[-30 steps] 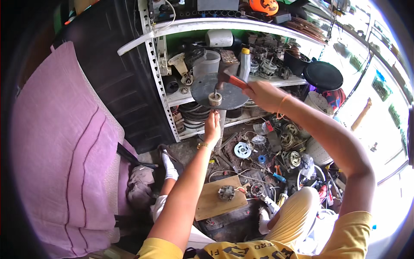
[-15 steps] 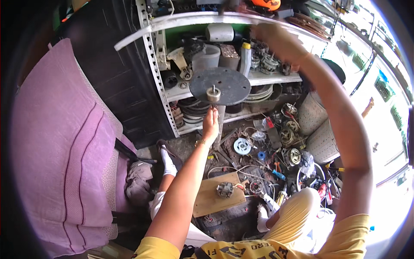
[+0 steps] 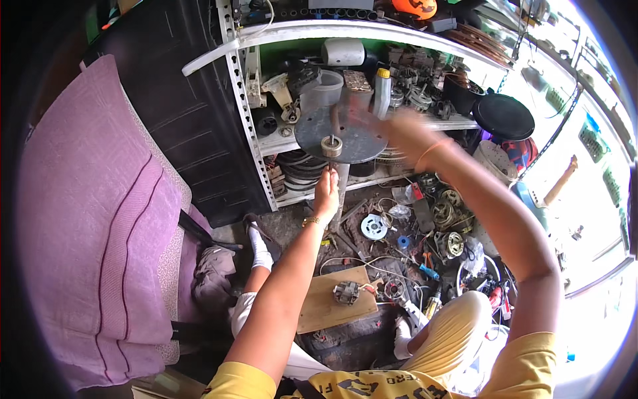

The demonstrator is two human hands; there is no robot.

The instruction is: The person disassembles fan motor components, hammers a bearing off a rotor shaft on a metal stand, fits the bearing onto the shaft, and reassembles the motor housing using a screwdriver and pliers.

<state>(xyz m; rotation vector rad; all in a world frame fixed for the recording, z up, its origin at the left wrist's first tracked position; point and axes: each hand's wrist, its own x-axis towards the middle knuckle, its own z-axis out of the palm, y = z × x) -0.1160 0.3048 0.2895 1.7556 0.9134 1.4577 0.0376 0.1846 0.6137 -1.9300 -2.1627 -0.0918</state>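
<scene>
A dark round plate (image 3: 359,143) stands on an upright metal post (image 3: 343,189) in front of me. At its near edge is a brass-coloured metal ring (image 3: 331,147) with a thin pin standing up from its centre. My left hand (image 3: 325,194) is just below the ring, fingers pointing up and pressed together; what they grip is hidden. My right hand (image 3: 409,136), smeared by motion, is closed round a hammer (image 3: 359,120). The blurred hammer head is right above the pin. Whether it touches the pin I cannot tell.
Behind the plate, a metal shelf (image 3: 438,124) carries motor parts and a yellow-capped bottle (image 3: 382,93). A wooden board (image 3: 319,309) bears a small motor (image 3: 346,292). Loose parts, cables and tools litter the floor at right. A pink cloth (image 3: 86,233) hangs at left.
My right hand has swung down and to the left from above the shelf, bringing the hammer over the ring's pin. My left hand has stayed below the ring.
</scene>
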